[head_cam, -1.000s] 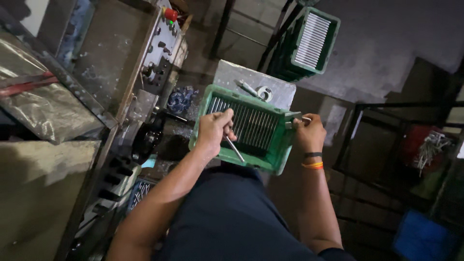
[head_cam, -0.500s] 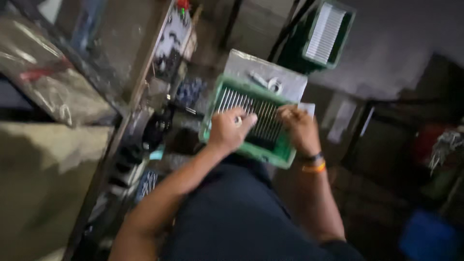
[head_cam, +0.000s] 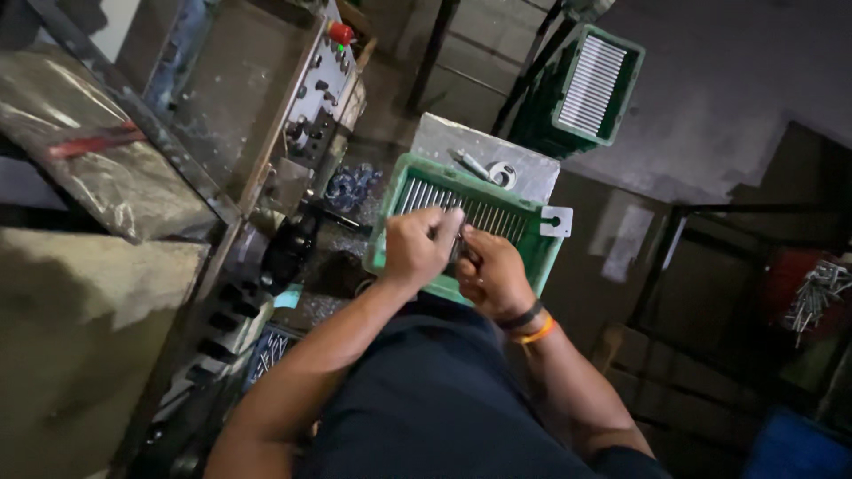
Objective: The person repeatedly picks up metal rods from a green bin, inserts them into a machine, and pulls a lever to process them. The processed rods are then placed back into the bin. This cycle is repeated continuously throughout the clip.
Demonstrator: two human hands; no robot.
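A green plastic tray filled with a row of thin metal rods sits in front of me, above my lap. Both hands meet over its near half. My left hand is closed, with its fingers curled around a thin metal rod. Touching it, my right hand pinches the same piece; it wears a black and an orange band at the wrist. Most of the held rod is hidden between the fingers. A white tag sticks out at the tray's right corner.
Behind the tray, a grey block carries a wrench-like tool. A second green tray of rods stands further back. A machine with a control panel and red button is at the left, and a blue crate at the lower right.
My right hand has moved from the tray's right edge to the middle and joined my left hand. The view has shifted slightly.
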